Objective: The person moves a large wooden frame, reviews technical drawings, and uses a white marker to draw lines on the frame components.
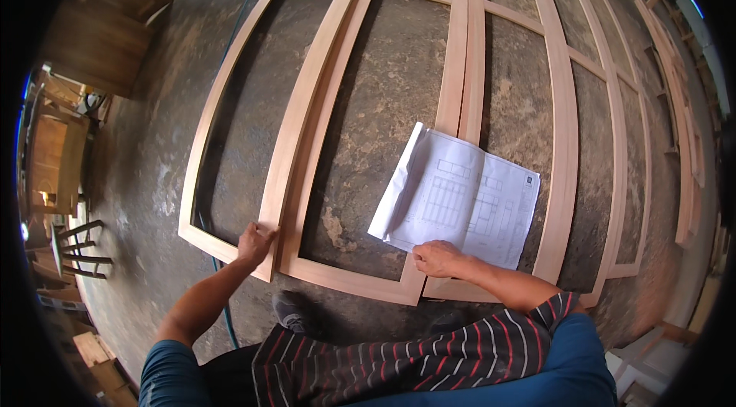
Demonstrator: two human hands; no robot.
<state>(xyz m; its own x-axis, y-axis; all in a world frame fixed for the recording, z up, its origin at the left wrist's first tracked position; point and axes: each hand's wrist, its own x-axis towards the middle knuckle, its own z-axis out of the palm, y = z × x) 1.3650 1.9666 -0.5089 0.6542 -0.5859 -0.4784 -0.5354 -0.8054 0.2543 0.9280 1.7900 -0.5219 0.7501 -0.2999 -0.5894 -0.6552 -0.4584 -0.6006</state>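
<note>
My left hand (257, 244) is closed around the near end of an upright of the leftmost pale wooden frame (294, 131), close to its corner. Another wooden frame (345, 278) lies directly to its right. My right hand (438, 259) is curled at the lower edge of a white paper drawing (460, 192), above where two frames meet. What its fingers hold, if anything, is hidden. The sheet lies across the frame uprights, with line diagrams on it and its left side rolled over.
More frames (563, 139) lie side by side on the worn concrete floor (383, 108). A blue hose (229, 326) runs along the left. Wooden cabinets (100, 24) and a stool (80, 250) stand at the left edge; long boards (675, 123) are at the right.
</note>
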